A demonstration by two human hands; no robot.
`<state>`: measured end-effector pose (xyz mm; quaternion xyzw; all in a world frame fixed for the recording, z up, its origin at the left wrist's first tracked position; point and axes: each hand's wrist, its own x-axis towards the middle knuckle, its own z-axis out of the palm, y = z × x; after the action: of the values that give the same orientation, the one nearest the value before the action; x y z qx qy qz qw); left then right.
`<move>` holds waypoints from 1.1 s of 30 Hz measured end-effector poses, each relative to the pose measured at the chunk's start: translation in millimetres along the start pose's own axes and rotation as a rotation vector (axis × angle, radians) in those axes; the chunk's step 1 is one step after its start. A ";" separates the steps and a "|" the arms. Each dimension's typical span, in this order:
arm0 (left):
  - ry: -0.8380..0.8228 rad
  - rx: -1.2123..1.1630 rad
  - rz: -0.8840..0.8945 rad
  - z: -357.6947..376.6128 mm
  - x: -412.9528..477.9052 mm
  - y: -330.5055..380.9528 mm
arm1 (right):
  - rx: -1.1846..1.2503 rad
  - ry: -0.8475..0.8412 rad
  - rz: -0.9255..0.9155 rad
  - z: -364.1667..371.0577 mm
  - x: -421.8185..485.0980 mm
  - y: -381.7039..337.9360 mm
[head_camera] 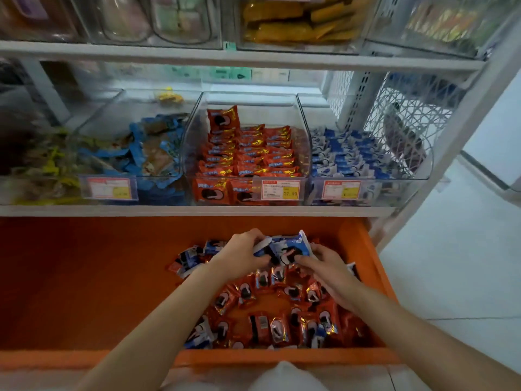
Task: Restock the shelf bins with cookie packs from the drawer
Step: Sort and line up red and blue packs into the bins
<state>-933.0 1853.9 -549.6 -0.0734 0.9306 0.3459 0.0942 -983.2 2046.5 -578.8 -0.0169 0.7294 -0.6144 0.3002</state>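
Note:
An open orange drawer (84, 277) below the shelf holds several loose red cookie packs (260, 325) and a few blue ones (191, 256). My left hand (244, 253) and my right hand (328, 266) are both inside it, together gripping a bunch of blue cookie packs (284, 246) lifted slightly above the pile. On the shelf above, a clear bin of red packs (248, 156) stands in the middle. A clear bin of blue packs (352, 156) stands to its right.
Left of the red bin sits a clear bin (135, 153) with blue-wrapped snacks, and further left a heap of yellow-green packs (42, 167). Price tags (280, 190) hang on the bin fronts. An upper shelf (225, 56) carries more bins. White floor (451, 263) lies to the right.

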 end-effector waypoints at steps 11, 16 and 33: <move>0.345 -0.230 0.012 -20.8 -48.1 57.5 | 0.278 0.252 -0.109 -10.1 -50.4 -59.7; 0.628 0.096 0.259 -20.5 -70.7 71.0 | 0.230 0.260 -0.089 2.1 -71.0 -70.5; 0.628 -0.228 0.413 -6.7 -84.6 93.4 | 0.338 0.013 -0.236 11.8 -98.6 -97.8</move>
<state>-870.5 1925.5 -466.7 0.0032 0.8649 0.4195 -0.2754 -930.6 2051.0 -449.7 -0.0477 0.6107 -0.7592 0.2202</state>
